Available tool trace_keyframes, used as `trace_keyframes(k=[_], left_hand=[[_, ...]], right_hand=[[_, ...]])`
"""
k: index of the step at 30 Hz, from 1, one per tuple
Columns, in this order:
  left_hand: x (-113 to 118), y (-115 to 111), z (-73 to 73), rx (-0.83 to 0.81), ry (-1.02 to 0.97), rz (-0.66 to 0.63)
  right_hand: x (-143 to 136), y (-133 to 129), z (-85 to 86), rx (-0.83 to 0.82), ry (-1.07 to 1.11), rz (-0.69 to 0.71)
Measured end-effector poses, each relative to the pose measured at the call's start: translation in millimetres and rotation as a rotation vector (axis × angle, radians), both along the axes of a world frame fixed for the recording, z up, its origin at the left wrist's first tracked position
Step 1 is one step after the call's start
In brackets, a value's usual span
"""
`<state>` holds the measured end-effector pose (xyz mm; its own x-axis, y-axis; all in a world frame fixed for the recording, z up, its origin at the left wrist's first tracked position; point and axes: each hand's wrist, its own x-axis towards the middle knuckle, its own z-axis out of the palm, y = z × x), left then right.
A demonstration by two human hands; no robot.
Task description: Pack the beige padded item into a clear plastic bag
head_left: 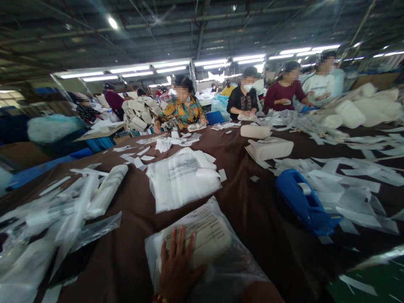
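My left hand [176,269] lies flat, fingers spread, on a clear plastic bag [202,244] with printed text that holds a white folded pad. The bag rests on the brown cloth-covered table [252,210] at its near edge. Just beyond it sits a stack of flat printed plastic bags [181,179]. My right hand is out of sight; only a dark red blur shows at the bottom edge to the right of the bag.
A blue tape dispenser [304,202] stands to the right among white paper strips. Rolled bags and clear plastic [63,214] clutter the left. White foam pads [271,147] lie mid-table. Several other people work along the far side.
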<state>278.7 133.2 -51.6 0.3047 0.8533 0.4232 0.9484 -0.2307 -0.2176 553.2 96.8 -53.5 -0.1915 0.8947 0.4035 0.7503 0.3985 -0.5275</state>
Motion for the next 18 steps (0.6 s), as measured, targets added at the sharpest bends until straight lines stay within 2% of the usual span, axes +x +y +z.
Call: trace_keyframes(k=[2,4,7,9,12,14,16,18], left_hand=[[-2,-2,-1.7,-0.019,-0.002,-0.012],[-3,-3,-1.9,-0.035,-0.002,-0.021],[-2,-4,0.2,-0.048,0.001,-0.035],[1,-2,2.6,-0.056,0.003,-0.031],[3,0,7.7,-0.066,0.012,-0.018],[-2,-3,13.1,-0.097,0.035,-0.064],[-12,-14,19.3,-0.197,0.076,-0.208],[-27,-35,23.1,-0.336,0.083,-0.391]], right_hand=[[24,-4,2.7,-0.001,-0.040,0.108],[51,3,9.9,0.017,-0.142,0.218],[78,37,23.7,0.079,-0.316,0.310],[74,68,29.5,0.077,-0.381,0.483],[44,104,29.4,-0.014,-0.389,0.994],[24,114,26.5,-0.097,-0.315,1.224],[16,115,24.5,-0.188,-0.218,1.253],[17,109,23.9,-0.297,-0.118,1.141]])
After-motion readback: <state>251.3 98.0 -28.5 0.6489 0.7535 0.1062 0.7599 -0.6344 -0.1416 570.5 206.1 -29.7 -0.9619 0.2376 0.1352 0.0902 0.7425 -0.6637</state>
